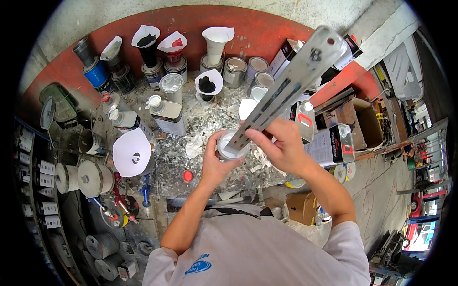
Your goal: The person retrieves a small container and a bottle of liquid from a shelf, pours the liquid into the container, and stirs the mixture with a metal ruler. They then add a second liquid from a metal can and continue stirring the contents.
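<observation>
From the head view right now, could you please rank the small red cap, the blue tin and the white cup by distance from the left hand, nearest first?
1. White cup: gripped by the left hand, mid-bench.
2. Small red cap: lying on the bench just left of the wrist.
3. Blue tin: far back-left, by the red wall.

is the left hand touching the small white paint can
Touching. The head view shows the left hand wrapped around the side of the small white paint can, fingers against its wall.
</observation>
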`<state>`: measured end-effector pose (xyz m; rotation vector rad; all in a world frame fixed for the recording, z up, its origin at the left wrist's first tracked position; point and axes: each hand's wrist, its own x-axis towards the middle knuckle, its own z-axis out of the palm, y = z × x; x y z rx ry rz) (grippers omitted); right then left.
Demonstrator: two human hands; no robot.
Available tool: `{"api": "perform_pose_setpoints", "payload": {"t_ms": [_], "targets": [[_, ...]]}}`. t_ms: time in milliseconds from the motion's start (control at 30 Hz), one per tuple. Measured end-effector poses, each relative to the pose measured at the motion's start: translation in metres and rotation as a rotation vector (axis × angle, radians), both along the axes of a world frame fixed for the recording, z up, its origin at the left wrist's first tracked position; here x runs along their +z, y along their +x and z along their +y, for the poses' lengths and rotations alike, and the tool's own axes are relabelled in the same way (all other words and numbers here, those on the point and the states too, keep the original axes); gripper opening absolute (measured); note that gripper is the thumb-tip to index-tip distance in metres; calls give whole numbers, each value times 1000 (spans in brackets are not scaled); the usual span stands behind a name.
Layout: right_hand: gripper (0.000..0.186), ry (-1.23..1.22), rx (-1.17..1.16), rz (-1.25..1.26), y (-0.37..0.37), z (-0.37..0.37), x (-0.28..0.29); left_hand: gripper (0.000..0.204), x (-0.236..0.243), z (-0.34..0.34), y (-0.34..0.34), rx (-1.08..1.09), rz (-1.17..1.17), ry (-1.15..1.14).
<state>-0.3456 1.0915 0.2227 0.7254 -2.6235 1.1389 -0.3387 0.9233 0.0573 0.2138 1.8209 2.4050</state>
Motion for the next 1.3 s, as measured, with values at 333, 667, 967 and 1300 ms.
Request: {"api": "perform_pose_setpoints", "payload": {"t_ms": [333,667,967,1300], "targets": [[14,24,-19,148,-15,9,2,81,11,0,1,2,33,21],[21,-12,5,10,2,2,-17,81,7,-1,-4,33,70,21],[14,-116,-14,114,-15,0,2,81,3,4,0,3,47,11],[15,36,-44,58,-18,12,-13,81,18,0,-5,37,65,48]]}}
